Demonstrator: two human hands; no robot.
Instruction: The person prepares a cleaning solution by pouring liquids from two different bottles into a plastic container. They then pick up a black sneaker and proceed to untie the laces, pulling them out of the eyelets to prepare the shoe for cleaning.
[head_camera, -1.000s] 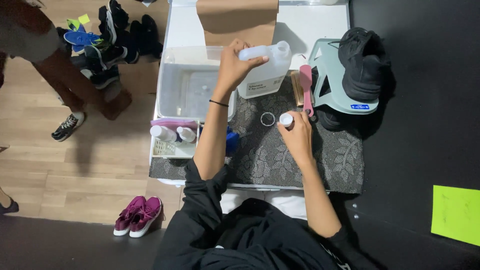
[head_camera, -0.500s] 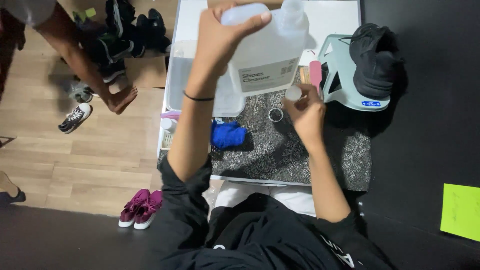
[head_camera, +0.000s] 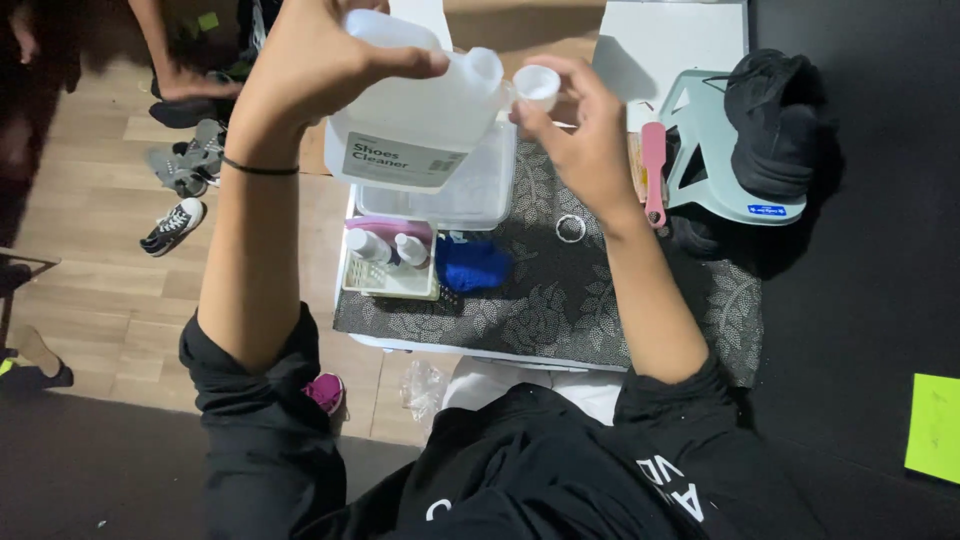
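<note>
my left hand has its grip clamped round the big translucent white plastic jug, lifted and tipped over the worktop. its open spout meets the small white cap pinched in my right hand. uncapping looks done, pouring barely begun.

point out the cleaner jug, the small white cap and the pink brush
cleaner jug (head_camera: 420, 110), head view, on its translucent body
small white cap (head_camera: 537, 86), head view, on its open rim
pink brush (head_camera: 654, 170), head view, on its handle
</note>
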